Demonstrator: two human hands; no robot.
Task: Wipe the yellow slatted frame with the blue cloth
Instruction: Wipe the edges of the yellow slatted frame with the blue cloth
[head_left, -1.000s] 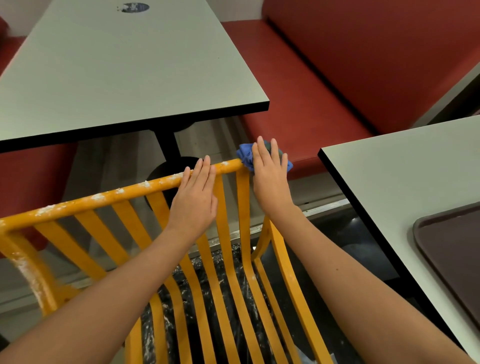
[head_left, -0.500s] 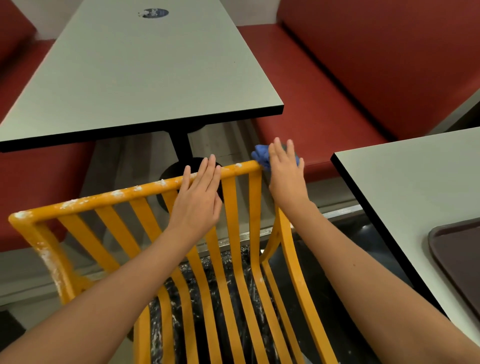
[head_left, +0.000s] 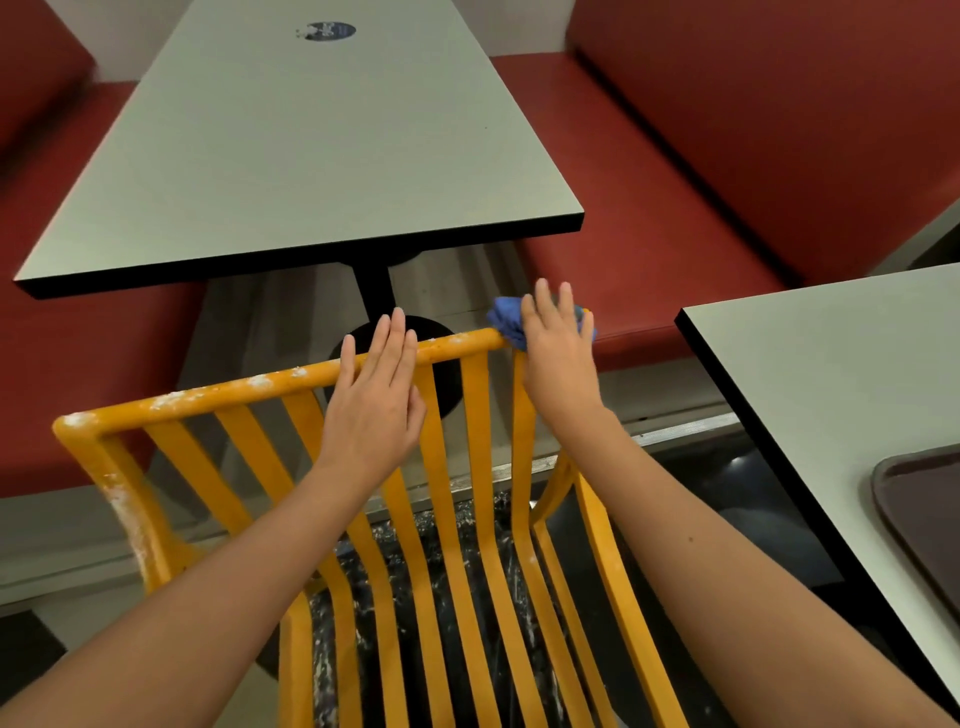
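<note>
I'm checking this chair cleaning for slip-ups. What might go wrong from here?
1. The blue cloth sits bunched at the right corner of the yellow slatted frame under the right hand's straight fingers; it might slip off.
2. White residue covers the top rail left of the left hand and could be missed, or smeared by that palm.

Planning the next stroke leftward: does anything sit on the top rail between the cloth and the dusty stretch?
Yes. The left hand rests flat on the yellow slatted frame's top rail, between the blue cloth under the right hand and the white residue farther left.
</note>
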